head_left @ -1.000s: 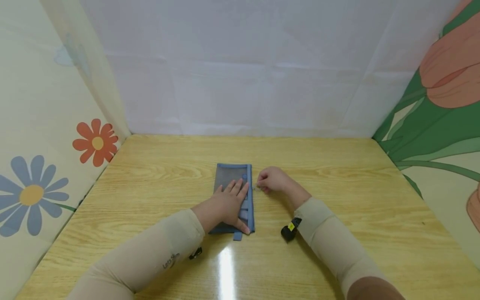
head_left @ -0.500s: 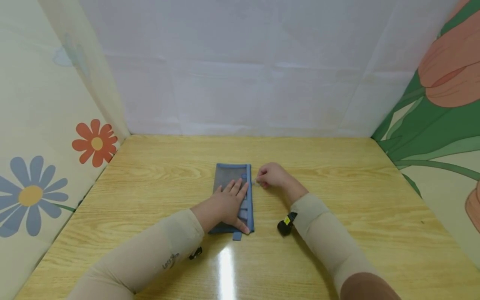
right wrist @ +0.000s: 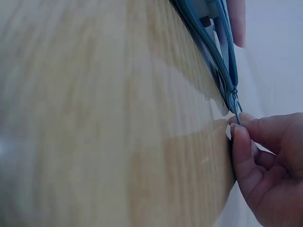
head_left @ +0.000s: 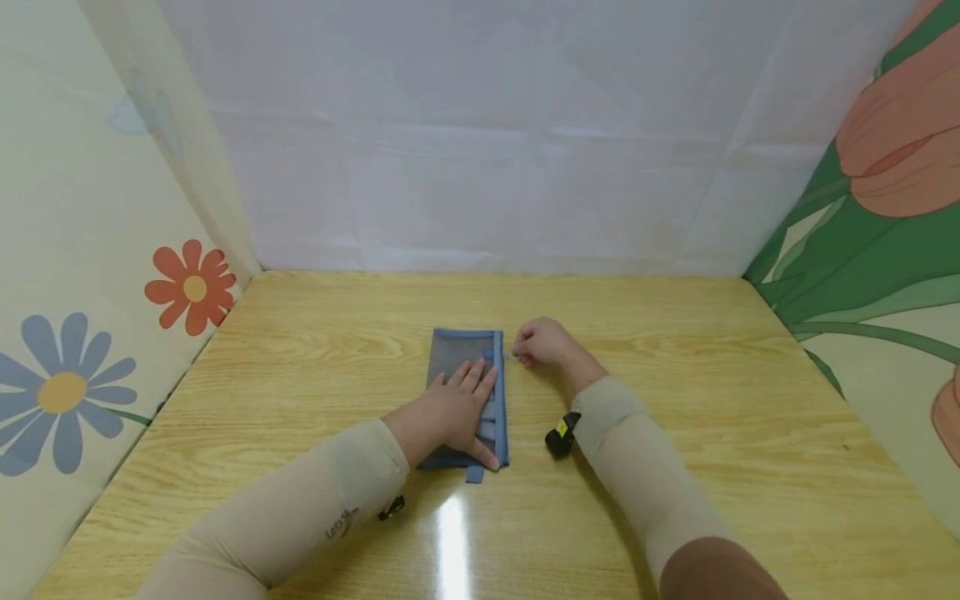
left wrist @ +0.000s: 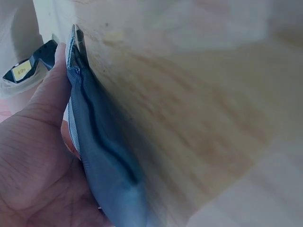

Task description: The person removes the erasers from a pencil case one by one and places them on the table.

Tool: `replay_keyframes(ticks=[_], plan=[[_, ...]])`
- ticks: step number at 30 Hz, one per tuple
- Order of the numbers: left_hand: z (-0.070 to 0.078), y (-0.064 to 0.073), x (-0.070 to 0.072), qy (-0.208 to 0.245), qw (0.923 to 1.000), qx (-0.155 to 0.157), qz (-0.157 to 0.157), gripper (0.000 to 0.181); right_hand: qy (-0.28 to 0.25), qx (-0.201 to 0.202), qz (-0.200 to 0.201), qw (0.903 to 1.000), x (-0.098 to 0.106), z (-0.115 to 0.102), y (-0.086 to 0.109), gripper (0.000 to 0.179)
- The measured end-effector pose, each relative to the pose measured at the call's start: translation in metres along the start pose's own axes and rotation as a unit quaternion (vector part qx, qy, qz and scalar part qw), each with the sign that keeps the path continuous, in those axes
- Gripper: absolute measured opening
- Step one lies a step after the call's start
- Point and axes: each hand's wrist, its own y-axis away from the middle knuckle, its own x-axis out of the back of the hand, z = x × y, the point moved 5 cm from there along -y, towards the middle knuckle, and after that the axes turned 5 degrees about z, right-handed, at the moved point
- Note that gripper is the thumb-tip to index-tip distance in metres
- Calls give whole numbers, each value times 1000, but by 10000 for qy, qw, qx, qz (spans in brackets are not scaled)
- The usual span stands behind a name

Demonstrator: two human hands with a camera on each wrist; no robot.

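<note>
A flat blue zip pouch (head_left: 457, 346) with a grey mesh face lies on the wooden table. Spread across its mesh, my left hand (head_left: 453, 408) presses down with straight fingers, thumb near the close end of the zip edge. In the left wrist view the pouch's blue side (left wrist: 102, 151) stands out beyond the palm. My right hand (head_left: 546, 342) is at the pouch's right edge. Between thumb and forefinger it pinches the zipper pull (right wrist: 237, 117). The right wrist view shows the zip edges (right wrist: 215, 52) parted behind the slider, with pale contents partly visible inside.
A small blue fabric tab (head_left: 475, 474) sticks out from the pouch's near end. Black wrist cameras hang at both sleeves, the right one (head_left: 562, 435) low over the table (head_left: 675, 333). A white sheet (head_left: 480, 150) rises behind the table, and flowered panels stand at both sides.
My right hand has moved away from me along the pouch's right edge, taking the zipper pull with it. The left hand and the pouch have stayed in place.
</note>
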Motion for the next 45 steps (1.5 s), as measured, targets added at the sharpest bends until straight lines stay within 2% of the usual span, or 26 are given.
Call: replay_keyframes(ticks=[8,15,27,34,45], plan=[[0,1,1,-9,10000,28,-18,134,53,-13,204,9998,2,-4,-4,14],[2,3,3,25,10000,15,-22,133,315,-267,535,9977,5,-3,-8,15],[1,1,1,4,10000,-10,19,134,-225,-407,905,9948,4,-3,-12,12],[2,2,3,-1,10000,-29,-48,133,675,-68,1181,9907,11,-9,-14,19],[2,3,4,7,10000,14,-89,133,643,-83,1286,9896,10,-8,-13,17]])
